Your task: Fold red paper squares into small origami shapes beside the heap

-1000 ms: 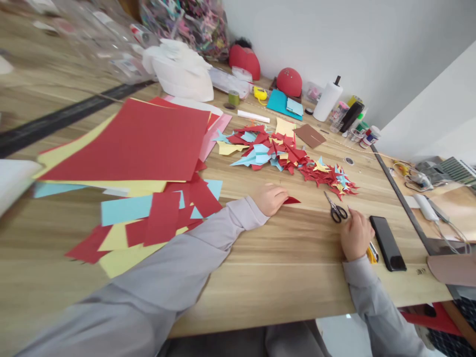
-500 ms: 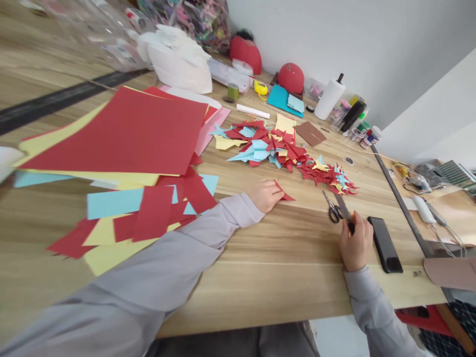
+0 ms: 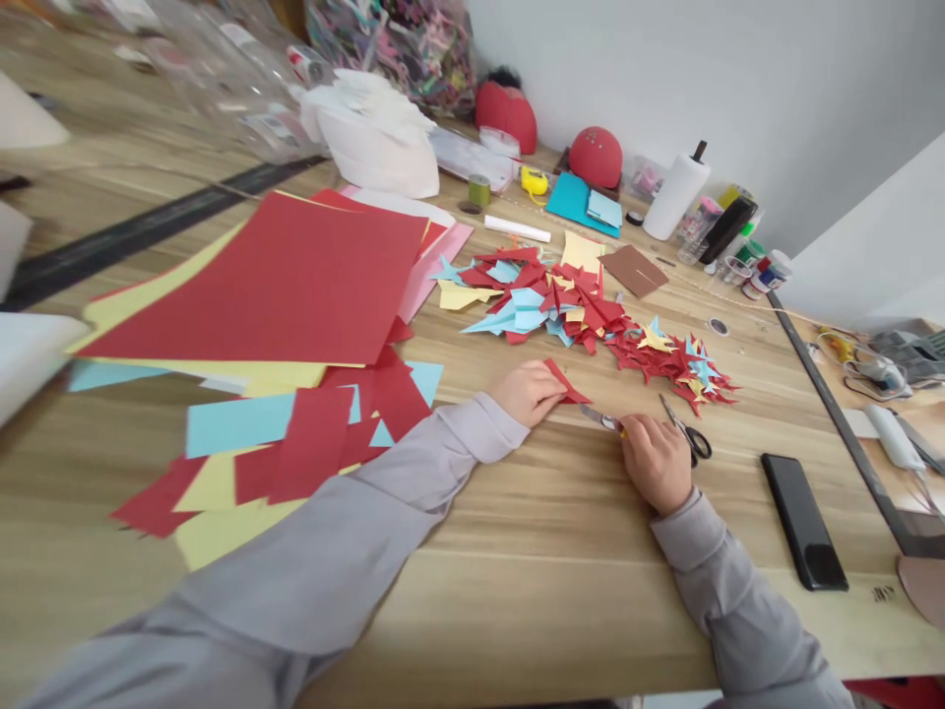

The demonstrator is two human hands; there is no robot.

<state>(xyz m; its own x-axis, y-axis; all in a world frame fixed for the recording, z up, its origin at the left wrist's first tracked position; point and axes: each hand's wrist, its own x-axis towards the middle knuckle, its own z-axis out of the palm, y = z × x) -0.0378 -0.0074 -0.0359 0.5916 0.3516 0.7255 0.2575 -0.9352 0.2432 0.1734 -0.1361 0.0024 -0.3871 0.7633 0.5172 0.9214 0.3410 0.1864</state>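
My left hand (image 3: 526,392) is closed on a small folded piece of red paper (image 3: 567,382), pressing it to the wooden table. My right hand (image 3: 657,461) grips a utility knife (image 3: 601,418), its blade pointing left toward the red paper's lower edge. Whether the blade touches the paper I cannot tell. Black-handled scissors (image 3: 690,430) lie just behind my right hand, partly covered by it. Beyond both hands spreads a heap of folded red, blue and yellow paper pieces (image 3: 591,317).
Large red and yellow sheets (image 3: 295,286) and loose cut strips (image 3: 310,433) cover the left side. A black phone (image 3: 803,522) lies at the right. Along the wall stand red caps (image 3: 595,158), a yellow tape measure (image 3: 533,181), a white roll (image 3: 675,197) and several bottles (image 3: 766,274).
My right hand has carried the utility knife left, from beside the scissors to the folded red paper. My left hand stays on the paper. The view has shifted slightly.
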